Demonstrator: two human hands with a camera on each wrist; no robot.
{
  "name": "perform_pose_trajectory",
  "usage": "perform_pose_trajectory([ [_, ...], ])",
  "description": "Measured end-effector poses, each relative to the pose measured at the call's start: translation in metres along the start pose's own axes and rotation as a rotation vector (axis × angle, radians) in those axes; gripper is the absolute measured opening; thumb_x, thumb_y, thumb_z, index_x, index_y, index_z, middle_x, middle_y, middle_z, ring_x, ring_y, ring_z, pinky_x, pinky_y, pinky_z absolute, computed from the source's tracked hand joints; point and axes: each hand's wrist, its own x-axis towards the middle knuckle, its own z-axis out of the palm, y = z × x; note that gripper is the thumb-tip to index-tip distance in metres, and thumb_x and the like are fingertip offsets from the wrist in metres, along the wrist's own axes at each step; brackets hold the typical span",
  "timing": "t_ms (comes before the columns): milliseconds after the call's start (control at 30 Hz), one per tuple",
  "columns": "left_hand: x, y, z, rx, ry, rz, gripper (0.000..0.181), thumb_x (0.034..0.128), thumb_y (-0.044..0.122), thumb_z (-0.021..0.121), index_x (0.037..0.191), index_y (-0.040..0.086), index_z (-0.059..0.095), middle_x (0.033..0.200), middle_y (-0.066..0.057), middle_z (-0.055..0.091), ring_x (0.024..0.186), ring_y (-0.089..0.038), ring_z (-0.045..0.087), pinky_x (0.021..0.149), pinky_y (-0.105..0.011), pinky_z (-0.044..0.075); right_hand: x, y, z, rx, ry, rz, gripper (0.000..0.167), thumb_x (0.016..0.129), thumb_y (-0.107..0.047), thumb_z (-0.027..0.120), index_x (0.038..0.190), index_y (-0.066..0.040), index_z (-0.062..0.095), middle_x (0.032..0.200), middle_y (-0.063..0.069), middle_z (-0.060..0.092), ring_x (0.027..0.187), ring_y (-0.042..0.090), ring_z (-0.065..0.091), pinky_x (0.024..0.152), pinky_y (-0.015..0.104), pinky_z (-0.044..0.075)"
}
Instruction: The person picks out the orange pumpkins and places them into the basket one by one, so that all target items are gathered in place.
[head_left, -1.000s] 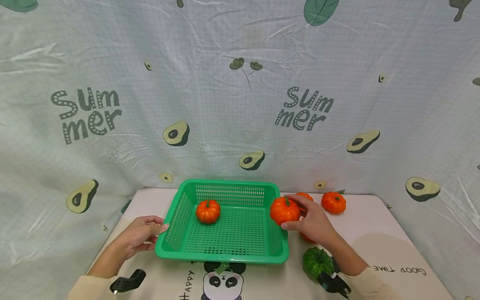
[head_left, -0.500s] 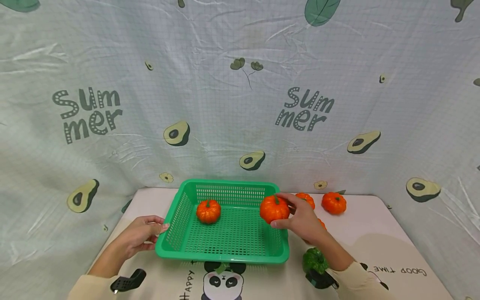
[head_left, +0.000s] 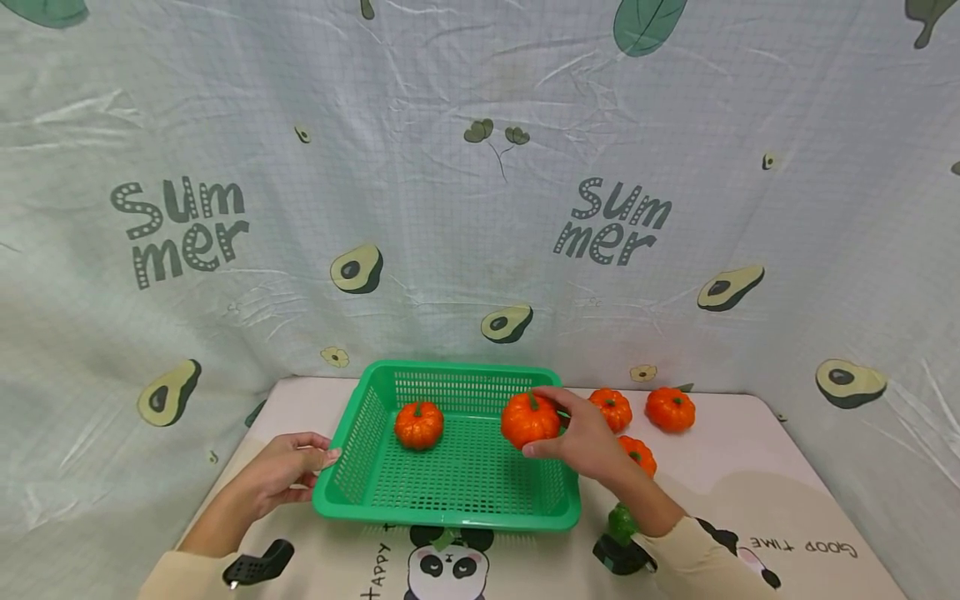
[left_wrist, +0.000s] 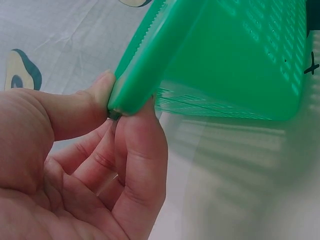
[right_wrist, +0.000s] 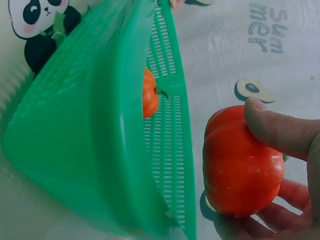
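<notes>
A green plastic basket (head_left: 450,522) stands on the table, and one orange pumpkin (head_left: 418,425) lies inside toward its left. At the basket's left rim, my left hand (head_left: 281,471) pinches the edge between thumb and fingers; the left wrist view shows the thumb (left_wrist: 85,107) on top of the rim. My right hand (head_left: 585,433) holds another orange pumpkin (head_left: 529,420) above the right part of the basket. In the right wrist view that pumpkin (right_wrist: 242,162) is gripped between thumb and fingers, stem mostly hidden.
Right of the basket lie three more orange pumpkins (head_left: 670,409) on the table (head_left: 750,467). A green pumpkin (head_left: 621,525) sits near the right forearm, partly covered by it. A patterned cloth (head_left: 450,208) hangs behind the table.
My right hand has moved left with its pumpkin, from the basket's right rim to over its inside. The left hand stays on the rim.
</notes>
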Motion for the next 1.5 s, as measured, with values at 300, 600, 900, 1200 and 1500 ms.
perform_pose_trajectory([
  [300, 0.001, -0.001, 0.002, -0.004, 0.0, -0.019, 0.032, 0.1006, 0.022, 0.068, 0.121, 0.0, 0.057, 0.079, -0.001, 0.063, 0.071, -0.017, 0.057, 0.064, -0.033, 0.055, 0.006, -0.003, 0.013, -0.006, 0.012, -0.027, 0.08, 0.074, -0.016, 0.095, 0.146, -0.019, 0.059, 0.148, 0.01, 0.059, 0.125, 0.034, 0.061, 0.104, 0.056, 0.053],
  [600, 0.0, 0.002, 0.0, 0.007, 0.006, -0.012, 0.034, 0.1004, 0.022, 0.068, 0.123, -0.001, 0.057, 0.08, -0.001, 0.062, 0.073, -0.017, 0.057, 0.065, -0.033, 0.054, 0.015, -0.01, 0.024, 0.013, 0.001, -0.045, 0.078, 0.075, -0.016, 0.094, 0.145, -0.018, 0.06, 0.145, 0.01, 0.06, 0.123, 0.034, 0.062, 0.102, 0.053, 0.055],
  [900, 0.001, 0.0, 0.001, -0.001, -0.001, -0.015, 0.034, 0.1005, 0.023, 0.068, 0.123, -0.001, 0.057, 0.079, 0.0, 0.062, 0.072, -0.016, 0.057, 0.064, -0.033, 0.054, 0.022, -0.015, 0.033, 0.056, -0.002, -0.047, 0.077, 0.074, -0.013, 0.094, 0.144, -0.017, 0.061, 0.144, 0.009, 0.06, 0.122, 0.033, 0.062, 0.1, 0.05, 0.057],
  [1200, 0.0, 0.002, 0.0, 0.005, 0.001, -0.006, 0.034, 0.1009, 0.022, 0.068, 0.124, -0.001, 0.056, 0.08, -0.001, 0.061, 0.073, -0.017, 0.056, 0.064, -0.033, 0.054, 0.029, -0.019, 0.042, 0.055, -0.004, -0.072, 0.078, 0.073, -0.012, 0.095, 0.143, -0.016, 0.061, 0.142, 0.008, 0.063, 0.122, 0.032, 0.063, 0.098, 0.05, 0.057],
  [1500, 0.0, 0.0, 0.0, -0.005, 0.007, -0.01, 0.036, 0.101, 0.022, 0.068, 0.124, -0.001, 0.055, 0.08, -0.001, 0.062, 0.072, -0.017, 0.056, 0.064, -0.033, 0.054, 0.037, -0.02, 0.051, 0.077, -0.006, -0.083, 0.079, 0.071, -0.012, 0.096, 0.142, -0.014, 0.062, 0.14, 0.009, 0.064, 0.12, 0.032, 0.063, 0.097, 0.05, 0.057],
])
